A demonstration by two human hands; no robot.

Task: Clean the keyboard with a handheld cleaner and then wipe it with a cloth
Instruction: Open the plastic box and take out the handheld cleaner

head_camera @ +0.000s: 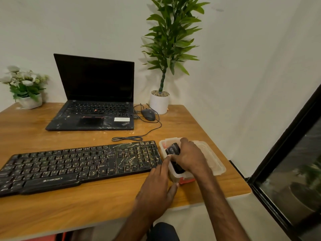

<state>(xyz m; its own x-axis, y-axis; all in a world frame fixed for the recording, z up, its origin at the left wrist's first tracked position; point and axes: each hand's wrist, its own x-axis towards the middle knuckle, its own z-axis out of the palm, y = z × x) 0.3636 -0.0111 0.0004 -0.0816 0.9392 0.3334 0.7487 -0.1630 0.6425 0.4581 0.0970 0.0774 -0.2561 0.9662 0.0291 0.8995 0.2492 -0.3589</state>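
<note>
A dusty black keyboard (78, 164) lies along the front of the wooden desk (86, 202). To its right stands a clear plastic box (175, 177), with its lid (213, 159) lying beside it. My right hand (189, 157) reaches into the box and grips the black handheld cleaner (172, 149). My left hand (158, 186) rests with straight fingers against the box's left side. Something red (188, 180) shows low in the box; I cannot tell what it is.
An open black laptop (93, 101) sits behind the keyboard, with a wired mouse (148, 114) and its coiled cable (128, 138) to its right. A tall potted plant (159, 101) and a flower pot (29, 100) stand at the back. The desk edge is just right of the box.
</note>
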